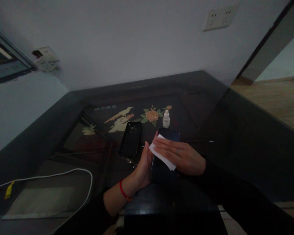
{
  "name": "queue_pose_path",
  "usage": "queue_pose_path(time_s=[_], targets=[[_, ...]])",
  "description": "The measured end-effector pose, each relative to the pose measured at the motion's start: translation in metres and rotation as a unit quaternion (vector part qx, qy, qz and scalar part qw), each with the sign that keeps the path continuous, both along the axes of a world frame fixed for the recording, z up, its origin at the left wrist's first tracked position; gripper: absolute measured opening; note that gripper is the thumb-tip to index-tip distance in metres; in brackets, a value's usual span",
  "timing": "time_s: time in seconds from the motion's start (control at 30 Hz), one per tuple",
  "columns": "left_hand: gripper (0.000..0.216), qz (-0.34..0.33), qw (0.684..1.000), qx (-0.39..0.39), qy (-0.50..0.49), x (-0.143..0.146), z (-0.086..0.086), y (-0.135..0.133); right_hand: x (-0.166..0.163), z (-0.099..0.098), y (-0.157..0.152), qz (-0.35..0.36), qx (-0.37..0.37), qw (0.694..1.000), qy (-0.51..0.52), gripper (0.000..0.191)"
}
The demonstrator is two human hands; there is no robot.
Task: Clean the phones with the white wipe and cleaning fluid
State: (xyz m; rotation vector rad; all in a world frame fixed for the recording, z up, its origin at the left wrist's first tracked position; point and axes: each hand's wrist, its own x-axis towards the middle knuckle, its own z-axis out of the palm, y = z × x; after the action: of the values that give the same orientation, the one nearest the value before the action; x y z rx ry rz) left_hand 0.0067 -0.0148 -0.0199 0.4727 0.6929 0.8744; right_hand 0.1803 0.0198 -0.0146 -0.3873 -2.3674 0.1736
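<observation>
A dark smartphone (163, 173) lies in my left hand (144, 166), which grips it along its left edge. My right hand (182, 156) presses a folded white wipe (165, 160) flat against the phone's screen, fingers together over the cloth. Just beyond the phone stands a small clear bottle (166, 120) with a white cap. To the left of my hands rests a black phone case (131, 139), its inside facing up, with a beaded strap (131, 162) at its lower end partly hidden behind my left hand.
The dark glossy table (205, 111) carries a bird-and-flower picture. A white cable (63, 173) with a yellow tag (9, 190) curves across its left side. The wall behind holds sockets (220, 18); a power outlet (47, 58) is at the left corner.
</observation>
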Motion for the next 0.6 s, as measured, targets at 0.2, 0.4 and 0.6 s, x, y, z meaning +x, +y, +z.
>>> queue_pose_path(time_s=[0.2, 0.4, 0.6], targets=[[0.067, -0.019, 0.999, 0.027, -0.025, 0.0, 0.002, 0.0, 0.01, -0.001, 0.009, -0.109, -0.004, 0.994, 0.02, 0.055], [0.069, 0.034, 0.999, -0.015, -0.024, 0.002, -0.001, 0.003, -0.002, -0.004, 0.003, 0.007, 0.015, 0.999, -0.03, 0.048], [0.058, 0.02, 0.999, -0.002, -0.047, 0.0, 0.003, 0.004, 0.002, -0.008, 0.011, -0.149, 0.031, 0.988, 0.033, 0.051]])
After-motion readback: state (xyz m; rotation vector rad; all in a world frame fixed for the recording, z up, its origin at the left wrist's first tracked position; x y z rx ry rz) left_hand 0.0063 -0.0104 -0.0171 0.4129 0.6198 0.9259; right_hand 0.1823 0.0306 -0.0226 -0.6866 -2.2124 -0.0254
